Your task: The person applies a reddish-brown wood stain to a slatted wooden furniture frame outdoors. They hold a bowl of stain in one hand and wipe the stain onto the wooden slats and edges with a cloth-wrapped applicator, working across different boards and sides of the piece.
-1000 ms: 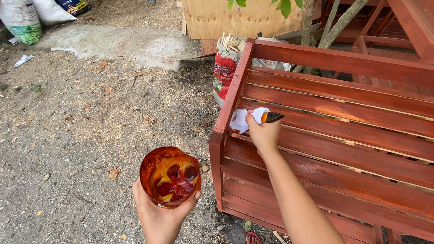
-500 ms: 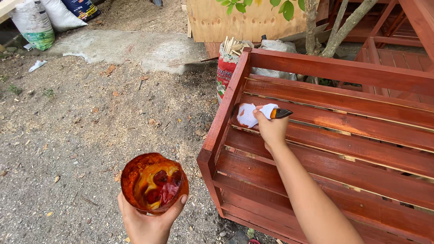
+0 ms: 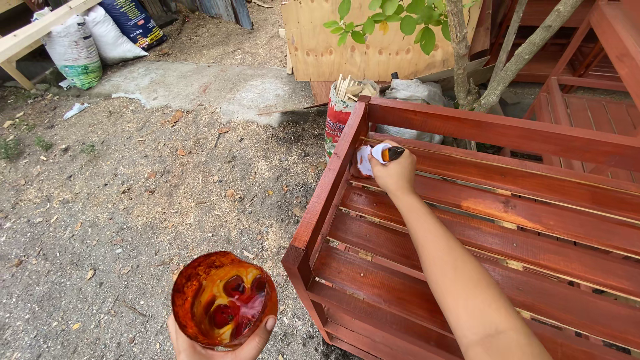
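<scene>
Right hand (image 3: 395,175) has slid further toward the slatted frame's (image 3: 507,133) top corner post since half a second ago, closed round a brush (image 3: 392,153) with white rag. Left hand (image 3: 220,341) grips the stain cup (image 3: 224,300), below-left of the frame. Most slats look stained red-brown; pale gaps between slats remain. Red printed sack (image 3: 339,117) of sticks behind the frame; white and blue sacks (image 3: 100,40) far left.

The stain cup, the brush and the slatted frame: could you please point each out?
stain cup (image 3: 223,308), head view, inner wall.
brush (image 3: 392,153), head view, dark handle end.
slatted frame (image 3: 507,130), head view, top rail.
</scene>
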